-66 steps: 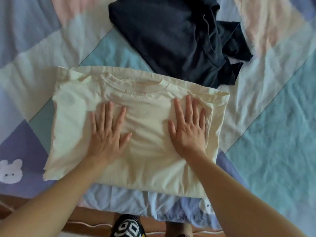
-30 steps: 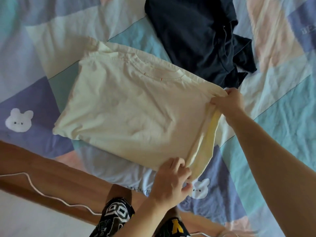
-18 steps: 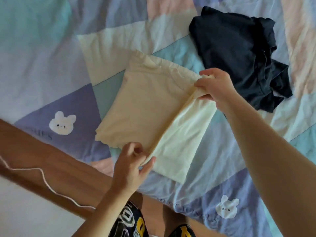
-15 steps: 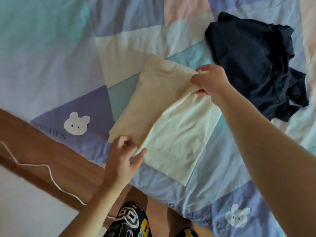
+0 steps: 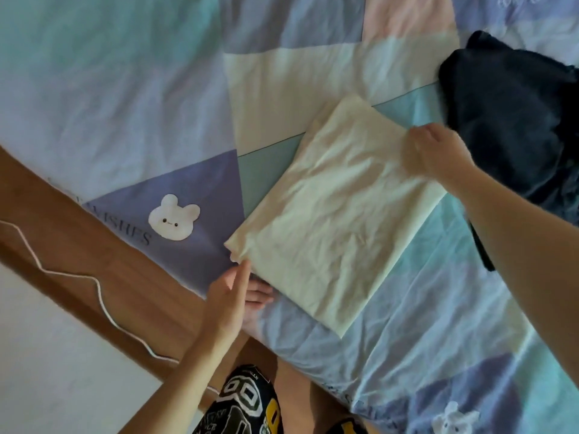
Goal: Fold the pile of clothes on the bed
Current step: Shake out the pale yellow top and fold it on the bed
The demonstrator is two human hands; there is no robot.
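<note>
A cream shirt [image 5: 338,211], folded into a flat rectangle, lies on the patchwork quilt [image 5: 125,89]. My left hand [image 5: 228,296] has straight fingers, and its fingertips touch the shirt's near-left corner. At the shirt's far-right edge, my right hand [image 5: 435,151] has its fingers curled on the fabric; it is blurred. Beyond it at the far right lies a crumpled dark navy garment [image 5: 507,120], partly covered by my right forearm.
The wooden bed frame [image 5: 94,261] runs diagonally along the near-left side, with a white cord [image 5: 97,286] draped over it. Pale floor [image 5: 47,371] shows at the lower left. My patterned shorts [image 5: 247,405] press against the bed edge.
Both hands took the shirt's right edge and carried it over to the left, folding the shirt in half. It now lies flat, and my left hand has let go.
</note>
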